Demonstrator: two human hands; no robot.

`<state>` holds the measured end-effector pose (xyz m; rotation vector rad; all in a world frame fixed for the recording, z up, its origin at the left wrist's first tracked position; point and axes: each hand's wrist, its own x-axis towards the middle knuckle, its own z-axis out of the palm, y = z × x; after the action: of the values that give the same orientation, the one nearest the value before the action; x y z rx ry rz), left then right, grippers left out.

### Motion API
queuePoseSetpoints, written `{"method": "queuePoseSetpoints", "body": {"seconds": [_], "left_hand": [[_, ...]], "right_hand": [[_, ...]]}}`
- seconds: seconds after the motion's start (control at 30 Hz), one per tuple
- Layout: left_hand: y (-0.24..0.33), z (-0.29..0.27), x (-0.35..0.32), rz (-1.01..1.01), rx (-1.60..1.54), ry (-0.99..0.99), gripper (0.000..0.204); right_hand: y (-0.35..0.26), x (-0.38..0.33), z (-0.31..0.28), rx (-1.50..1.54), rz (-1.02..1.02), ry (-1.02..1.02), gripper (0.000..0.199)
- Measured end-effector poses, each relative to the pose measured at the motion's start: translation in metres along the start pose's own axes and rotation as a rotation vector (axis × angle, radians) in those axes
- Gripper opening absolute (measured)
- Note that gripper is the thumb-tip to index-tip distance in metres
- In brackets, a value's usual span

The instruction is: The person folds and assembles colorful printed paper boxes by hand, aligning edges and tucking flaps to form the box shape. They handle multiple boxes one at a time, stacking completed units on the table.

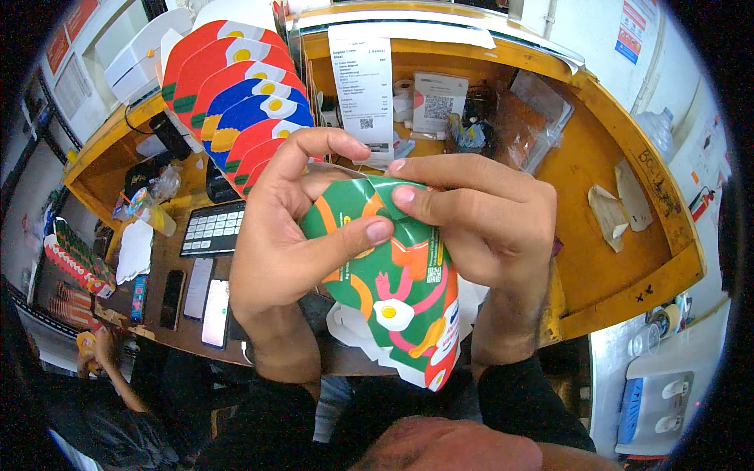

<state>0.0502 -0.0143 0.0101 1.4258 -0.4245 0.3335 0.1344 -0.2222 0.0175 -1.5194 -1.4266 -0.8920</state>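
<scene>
A green paper food carton with printed arms and fried eggs is held up in front of me, tapering toward its red lower end. My left hand grips its left side, thumb flat on the printed face, index finger raised and curled above the top edge. At the upper right corner, my right hand pinches the carton's edge between thumb and fingers. Behind my left hand, a fanned row of red and blue cartons with egg prints leans away. White paper pieces show partly behind the held carton.
Left on the dark desk lie a tablet, several phones and torn white paper. A long receipt hangs ahead, beside a wooden shelf. At far left are more cartons and a co-worker's hand.
</scene>
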Motion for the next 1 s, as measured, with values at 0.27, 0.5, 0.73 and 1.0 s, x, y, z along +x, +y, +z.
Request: {"method": "queuePoseSetpoints", "body": {"seconds": [0.27,0.5,0.73,1.0], "left_hand": [[-0.007,-0.004,0.004,0.07,-0.098,-0.058,0.062],[0.006,-0.002,-0.002,0.015,-0.051,0.047,0.068],[0.007,-0.006,-0.008,0.094,0.046,0.075,0.07],[-0.002,0.006,-0.003,0.344,0.32,0.06,0.052]], "right_hand": [[-0.003,-0.002,0.005,-0.034,-0.027,0.007,0.016],[-0.023,0.0,0.006,-0.019,0.006,-0.045,0.018],[-0.002,-0.004,-0.004,0.402,0.211,-0.215,0.03],[-0.009,0.0,-0.003,0.782,0.584,-0.197,0.038]]}}
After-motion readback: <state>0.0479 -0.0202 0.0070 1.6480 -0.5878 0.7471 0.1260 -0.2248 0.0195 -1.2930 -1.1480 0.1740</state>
